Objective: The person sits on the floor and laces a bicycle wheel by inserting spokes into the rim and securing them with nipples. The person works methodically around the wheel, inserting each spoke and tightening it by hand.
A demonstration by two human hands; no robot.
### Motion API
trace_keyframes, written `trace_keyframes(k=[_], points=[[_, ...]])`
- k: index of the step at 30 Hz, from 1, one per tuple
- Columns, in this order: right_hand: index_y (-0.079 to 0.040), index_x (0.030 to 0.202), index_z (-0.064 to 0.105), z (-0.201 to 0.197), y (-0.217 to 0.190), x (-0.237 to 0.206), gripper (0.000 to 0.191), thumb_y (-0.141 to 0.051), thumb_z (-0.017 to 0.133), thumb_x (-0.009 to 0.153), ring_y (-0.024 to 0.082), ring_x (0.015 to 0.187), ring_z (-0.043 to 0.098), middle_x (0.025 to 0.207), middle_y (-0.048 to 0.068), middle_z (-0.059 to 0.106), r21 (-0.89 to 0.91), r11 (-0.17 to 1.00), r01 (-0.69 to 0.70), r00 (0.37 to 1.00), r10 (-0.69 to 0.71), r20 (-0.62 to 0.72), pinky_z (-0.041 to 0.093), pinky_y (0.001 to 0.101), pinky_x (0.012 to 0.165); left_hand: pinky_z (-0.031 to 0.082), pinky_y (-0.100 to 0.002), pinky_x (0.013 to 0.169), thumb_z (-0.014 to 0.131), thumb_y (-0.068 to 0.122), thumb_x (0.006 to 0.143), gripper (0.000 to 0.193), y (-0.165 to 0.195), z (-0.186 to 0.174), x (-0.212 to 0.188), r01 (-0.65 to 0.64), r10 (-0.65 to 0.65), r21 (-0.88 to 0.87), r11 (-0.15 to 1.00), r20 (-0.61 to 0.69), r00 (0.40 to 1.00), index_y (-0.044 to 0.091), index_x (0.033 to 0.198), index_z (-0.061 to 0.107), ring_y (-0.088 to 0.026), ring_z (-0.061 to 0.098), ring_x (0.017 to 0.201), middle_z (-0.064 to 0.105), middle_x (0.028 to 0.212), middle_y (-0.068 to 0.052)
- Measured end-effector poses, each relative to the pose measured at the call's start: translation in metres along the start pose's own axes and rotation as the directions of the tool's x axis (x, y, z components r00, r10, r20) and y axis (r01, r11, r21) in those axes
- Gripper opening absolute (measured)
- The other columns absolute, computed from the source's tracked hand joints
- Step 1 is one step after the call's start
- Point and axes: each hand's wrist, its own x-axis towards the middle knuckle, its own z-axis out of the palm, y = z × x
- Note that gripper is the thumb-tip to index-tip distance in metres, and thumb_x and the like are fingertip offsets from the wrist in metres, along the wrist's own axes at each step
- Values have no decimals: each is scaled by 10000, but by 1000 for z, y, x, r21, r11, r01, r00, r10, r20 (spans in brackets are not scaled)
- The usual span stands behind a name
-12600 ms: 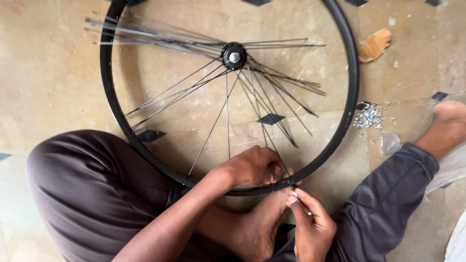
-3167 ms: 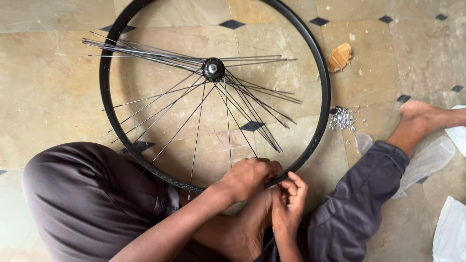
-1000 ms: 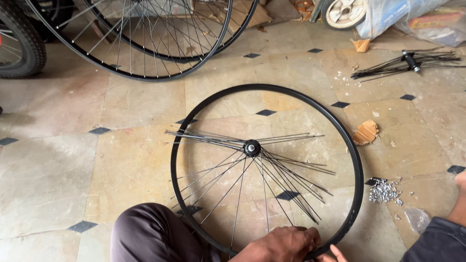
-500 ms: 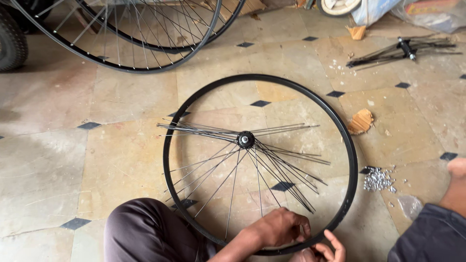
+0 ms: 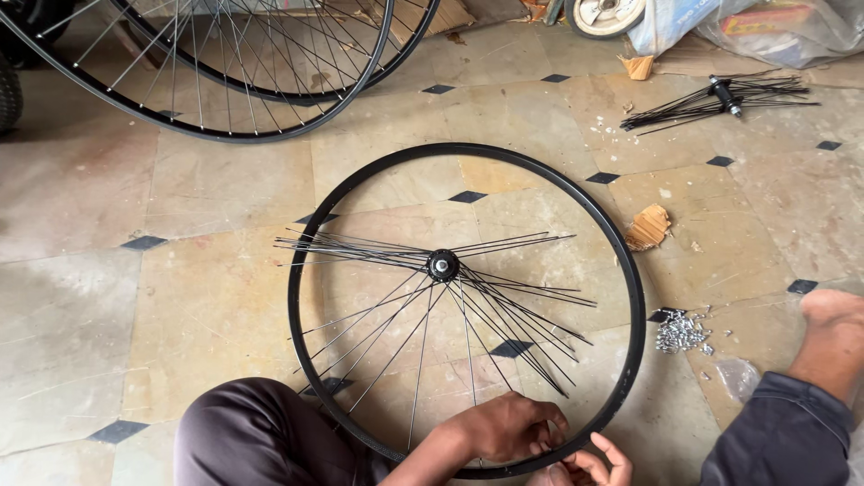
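A black bicycle wheel rim (image 5: 633, 270) lies flat on the tiled floor between my legs. Its hub (image 5: 442, 265) sits in the middle. Thin spokes fan out from it, some reaching the near rim and several lying loose sideways. My left hand (image 5: 508, 427) is curled over the near edge of the rim where spokes meet it. My right hand (image 5: 589, 463) is just beside it at the bottom edge of the view, fingertips close to the rim. Most of that hand is cut off.
A small pile of shiny spoke nipples (image 5: 681, 331) lies right of the rim, with a clear plastic bag (image 5: 738, 376) and my bare foot (image 5: 832, 315) nearby. A wood scrap (image 5: 648, 227), a second spoked hub (image 5: 720, 94) and two built wheels (image 5: 225, 81) lie farther off.
The view has tilted up from the hands to take in the whole rim and the floor beyond. Both hands stay at the near edge of the rim.
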Motion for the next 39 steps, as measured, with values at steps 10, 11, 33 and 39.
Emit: trace_keyframes(k=[10, 11, 33, 39], points=[[-22, 1484, 383, -9, 3, -12, 813, 67, 740, 759, 164, 841, 715, 913, 146, 735, -54, 998, 19, 1000, -19, 3, 553, 285, 799, 558, -416, 835, 605, -25, 861, 365, 2, -5, -1, -121, 127, 102, 987, -49, 991, 76, 1205, 675, -300, 736, 890, 747, 869, -89], [-30, 1483, 396, -11, 4, -11, 817, 83, 743, 752, 156, 794, 693, 882, 143, 731, -62, 998, 22, 1000, -22, 6, 541, 278, 766, 564, -408, 825, 602, -32, 847, 372, 1, -5, 0, -112, 115, 72, 991, -51, 992, 78, 1195, 677, -287, 742, 888, 750, 879, -79], [-50, 1537, 369, -28, 19, -25, 851, 60, 740, 779, 80, 831, 585, 976, 57, 696, -148, 989, -7, 999, 13, 40, 470, 220, 754, 575, -376, 863, 604, -28, 861, 377, 4, -5, 2, 108, -110, -35, 994, -57, 992, 71, 1219, 666, -243, 755, 968, 778, 968, -107], [-76, 1516, 412, -24, 13, -26, 753, 41, 726, 842, 90, 778, 602, 950, 46, 728, -227, 960, -167, 986, 164, -30, 477, 232, 728, 562, -401, 874, 630, 44, 888, 310, 11, -2, 0, 25, -26, -20, 999, -41, 999, 71, 1196, 649, -287, 739, 1004, 777, 1018, -107]])
